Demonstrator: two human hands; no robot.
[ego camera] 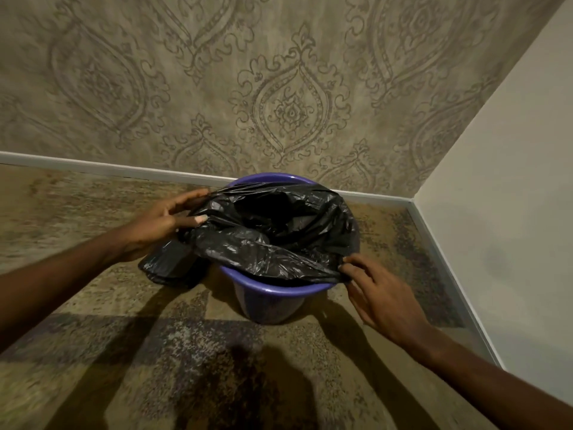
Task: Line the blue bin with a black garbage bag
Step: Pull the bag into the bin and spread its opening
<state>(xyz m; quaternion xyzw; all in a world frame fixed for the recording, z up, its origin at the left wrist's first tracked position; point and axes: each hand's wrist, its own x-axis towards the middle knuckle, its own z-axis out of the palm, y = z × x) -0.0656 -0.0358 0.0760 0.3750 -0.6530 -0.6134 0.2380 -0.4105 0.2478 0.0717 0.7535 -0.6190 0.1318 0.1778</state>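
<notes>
The left hand (167, 220) and right hand (376, 293) each pinch the bag (279, 234) edge; stretching it outward, then folding it down over the bin (273, 293) rim, seats it evenly.

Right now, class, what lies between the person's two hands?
In the head view, the black garbage bag stretches from the left hand to the right hand, spread over the blue bin.
</notes>
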